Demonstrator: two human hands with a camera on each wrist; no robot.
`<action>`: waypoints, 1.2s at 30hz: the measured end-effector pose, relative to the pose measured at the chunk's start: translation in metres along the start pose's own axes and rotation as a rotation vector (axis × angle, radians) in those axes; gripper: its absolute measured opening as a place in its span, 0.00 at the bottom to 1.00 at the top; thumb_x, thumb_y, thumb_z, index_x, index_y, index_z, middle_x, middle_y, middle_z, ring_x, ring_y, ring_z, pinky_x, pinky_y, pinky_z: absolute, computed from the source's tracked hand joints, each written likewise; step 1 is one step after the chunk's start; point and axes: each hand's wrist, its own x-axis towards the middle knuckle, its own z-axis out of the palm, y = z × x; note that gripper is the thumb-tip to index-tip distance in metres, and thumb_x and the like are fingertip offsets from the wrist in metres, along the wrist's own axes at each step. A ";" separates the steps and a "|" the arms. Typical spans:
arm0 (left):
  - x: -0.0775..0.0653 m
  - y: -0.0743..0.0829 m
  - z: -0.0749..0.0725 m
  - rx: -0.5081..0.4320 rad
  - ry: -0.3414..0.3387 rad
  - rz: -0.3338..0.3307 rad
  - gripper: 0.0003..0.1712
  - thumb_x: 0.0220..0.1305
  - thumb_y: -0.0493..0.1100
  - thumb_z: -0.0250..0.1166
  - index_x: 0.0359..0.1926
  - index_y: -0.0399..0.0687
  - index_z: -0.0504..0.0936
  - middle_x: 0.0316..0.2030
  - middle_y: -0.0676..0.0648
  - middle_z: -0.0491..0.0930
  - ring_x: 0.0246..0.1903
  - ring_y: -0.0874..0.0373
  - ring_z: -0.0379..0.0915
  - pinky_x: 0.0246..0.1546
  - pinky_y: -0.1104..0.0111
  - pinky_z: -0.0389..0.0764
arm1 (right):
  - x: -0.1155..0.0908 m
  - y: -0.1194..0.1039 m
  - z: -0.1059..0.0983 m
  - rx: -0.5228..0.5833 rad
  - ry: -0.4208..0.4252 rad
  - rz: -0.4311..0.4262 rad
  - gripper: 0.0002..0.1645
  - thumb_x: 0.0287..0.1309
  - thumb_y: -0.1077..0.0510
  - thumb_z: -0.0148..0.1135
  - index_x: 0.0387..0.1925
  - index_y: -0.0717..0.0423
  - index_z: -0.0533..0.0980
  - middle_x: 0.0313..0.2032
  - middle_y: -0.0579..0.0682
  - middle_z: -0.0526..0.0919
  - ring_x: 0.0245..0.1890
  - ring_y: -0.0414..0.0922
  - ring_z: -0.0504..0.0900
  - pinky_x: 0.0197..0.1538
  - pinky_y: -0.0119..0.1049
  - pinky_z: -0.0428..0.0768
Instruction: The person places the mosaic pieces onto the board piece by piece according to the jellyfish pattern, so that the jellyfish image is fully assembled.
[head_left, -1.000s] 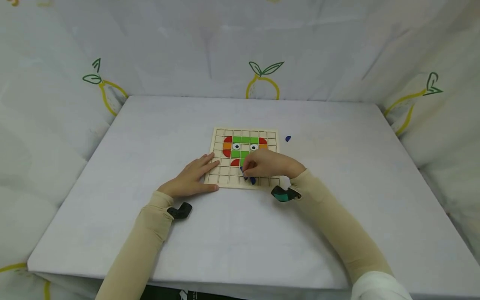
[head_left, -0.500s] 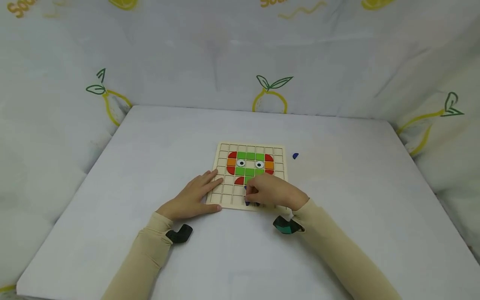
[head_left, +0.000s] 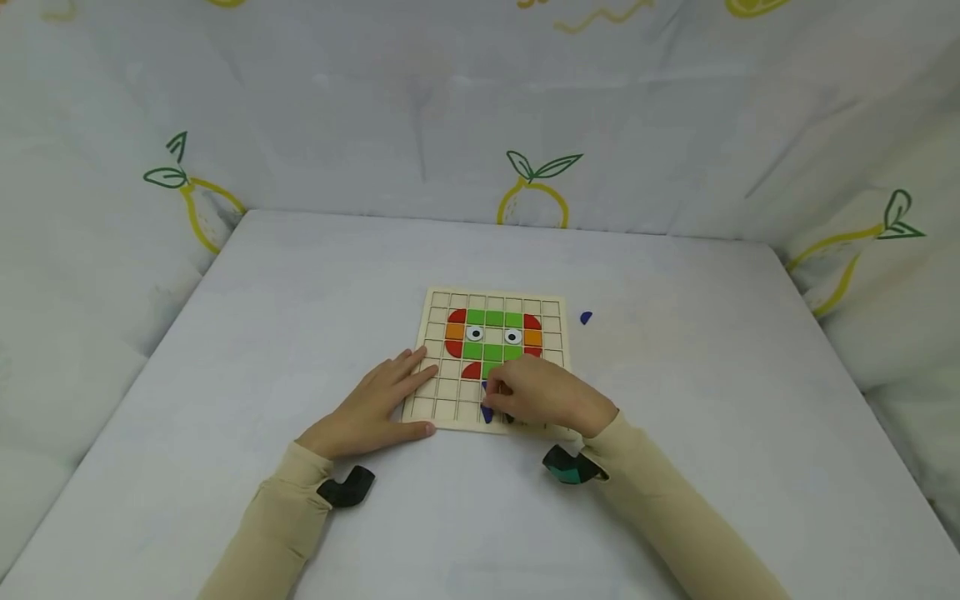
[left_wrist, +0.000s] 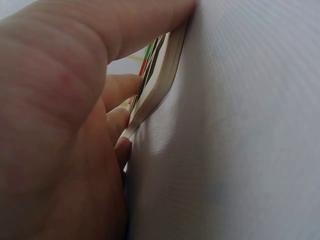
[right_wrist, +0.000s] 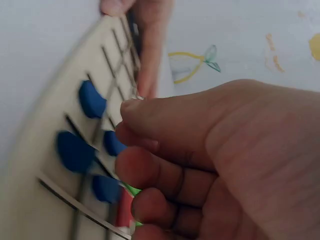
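A pale gridded puzzle board [head_left: 442,388] lies on the table. My left hand [head_left: 371,408] rests flat with spread fingers on its left edge, its thumb by the front left corner. Over the lower middle of the board, my right hand [head_left: 543,387] has curled fingers, with thumb and index tip close together. Several blue rounded pieces lie in cells around those fingertips, among them one nearest the front edge [right_wrist: 75,152] and one beside the index finger [right_wrist: 114,143]. Whether something sits between the fingertips is hidden. Farther up are green pieces [head_left: 494,317], red pieces [head_left: 471,371] and eye tiles [head_left: 475,333].
One loose blue half-round piece [head_left: 586,317] lies on the white table [head_left: 675,333], right of the board's far corner. White cloth walls [head_left: 360,108] with drawn lemons stand behind the table and at both sides.
The head view has tilted and shifted slightly. My right hand stays over the same blue pieces with small finger shifts, and my left hand keeps its place on the board's edge.
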 end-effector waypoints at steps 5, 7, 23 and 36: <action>0.000 0.000 0.003 0.012 0.009 0.001 0.48 0.64 0.62 0.67 0.79 0.57 0.58 0.82 0.48 0.43 0.81 0.43 0.37 0.80 0.43 0.45 | -0.013 0.018 -0.031 0.058 0.117 0.031 0.10 0.72 0.53 0.60 0.40 0.53 0.84 0.28 0.46 0.81 0.28 0.42 0.74 0.31 0.32 0.72; -0.001 0.000 0.002 0.012 0.015 0.001 0.48 0.64 0.61 0.67 0.79 0.56 0.58 0.82 0.47 0.44 0.81 0.42 0.38 0.79 0.42 0.45 | -0.021 0.028 -0.046 0.085 0.173 0.063 0.12 0.72 0.53 0.58 0.43 0.55 0.83 0.32 0.50 0.83 0.32 0.44 0.75 0.34 0.33 0.74; -0.001 0.003 0.004 0.002 0.023 -0.004 0.49 0.63 0.59 0.69 0.79 0.54 0.59 0.82 0.46 0.44 0.81 0.41 0.38 0.79 0.42 0.44 | -0.027 0.106 -0.069 -0.015 0.271 0.232 0.28 0.72 0.64 0.44 0.72 0.60 0.68 0.70 0.65 0.69 0.69 0.63 0.69 0.70 0.61 0.72; 0.000 0.002 0.004 0.010 0.019 -0.010 0.49 0.63 0.61 0.68 0.79 0.55 0.58 0.82 0.47 0.43 0.82 0.43 0.36 0.80 0.43 0.43 | -0.010 0.118 -0.051 -0.172 0.335 0.314 0.20 0.68 0.62 0.54 0.57 0.59 0.81 0.48 0.59 0.82 0.44 0.53 0.78 0.48 0.50 0.82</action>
